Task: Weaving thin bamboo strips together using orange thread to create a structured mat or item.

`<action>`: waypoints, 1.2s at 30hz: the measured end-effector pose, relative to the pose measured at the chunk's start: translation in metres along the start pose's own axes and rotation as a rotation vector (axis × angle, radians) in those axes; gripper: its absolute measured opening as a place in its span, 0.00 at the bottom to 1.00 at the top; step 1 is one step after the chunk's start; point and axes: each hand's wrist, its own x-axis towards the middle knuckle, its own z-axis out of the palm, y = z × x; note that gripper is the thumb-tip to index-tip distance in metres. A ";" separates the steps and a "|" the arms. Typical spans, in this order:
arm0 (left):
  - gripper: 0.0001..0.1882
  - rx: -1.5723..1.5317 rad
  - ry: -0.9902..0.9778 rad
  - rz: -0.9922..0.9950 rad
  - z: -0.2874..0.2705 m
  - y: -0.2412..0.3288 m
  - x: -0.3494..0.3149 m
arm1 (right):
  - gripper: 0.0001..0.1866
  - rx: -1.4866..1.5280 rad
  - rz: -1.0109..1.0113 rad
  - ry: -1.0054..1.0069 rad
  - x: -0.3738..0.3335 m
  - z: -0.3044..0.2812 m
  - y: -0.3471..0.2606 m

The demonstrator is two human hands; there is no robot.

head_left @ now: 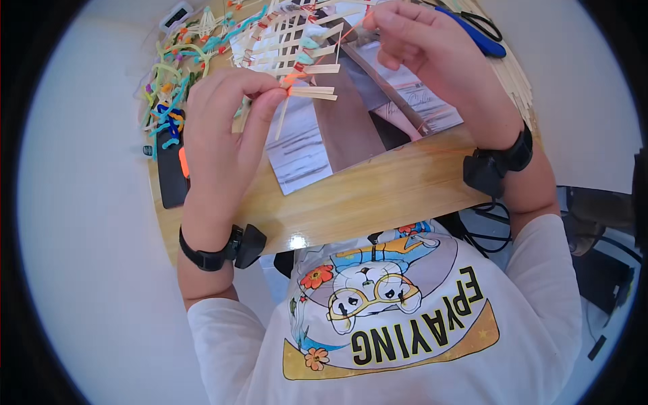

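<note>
My left hand (226, 111) pinches a corner of a lattice of thin pale wooden sticks (312, 91) between thumb and forefinger. Orange thread (343, 35) is wrapped round that corner. From there it runs up to the right, taut, to my right hand (432, 50), whose thumb and forefinger are closed on its end. Red, white and mint-green wrappings (307, 50) sit on other crossings of the lattice. The lattice is held above a printed picture sheet (347, 128); its far part is cut off by the upper edge of the view.
Coloured fuzzy strands (169, 111) lie heaped at the table's left, beside a flat black slab (173, 179) with an orange piece (183, 162). A blue-and-black-handled tool (482, 40) and a bundle of loose sticks (516, 84) lie at the right of the wooden table (378, 182).
</note>
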 end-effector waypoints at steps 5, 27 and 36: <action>0.04 -0.019 -0.061 -0.040 0.002 -0.001 0.001 | 0.10 0.145 -0.039 0.083 -0.006 -0.021 0.001; 0.06 -0.022 -0.167 -0.109 0.005 0.009 -0.004 | 0.19 -0.220 -0.020 -0.182 -0.023 0.019 0.031; 0.06 -0.249 -0.237 -0.164 0.015 0.007 -0.011 | 0.09 -0.196 0.025 -0.214 -0.019 0.020 0.044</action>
